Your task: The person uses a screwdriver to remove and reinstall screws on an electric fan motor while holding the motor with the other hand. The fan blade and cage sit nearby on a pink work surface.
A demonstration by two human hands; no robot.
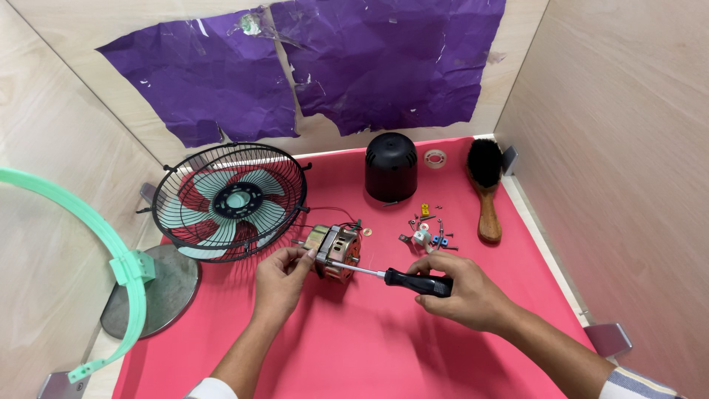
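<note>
At the centre of the frame our left hand [284, 277] grips the small metal fan motor [336, 251] on the red cloth [369, 347]. Our right hand [461, 288] clasps the black-handled screwdriver [399, 278], its tip against the motor. The black wire fan guard [230, 201] stands left of centre.

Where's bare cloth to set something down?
Free: red cloth between the forearms, and right of the right hand below the brush. Crowded: small parts by the black cover; fan grille beside the motor in the left hand.
</note>
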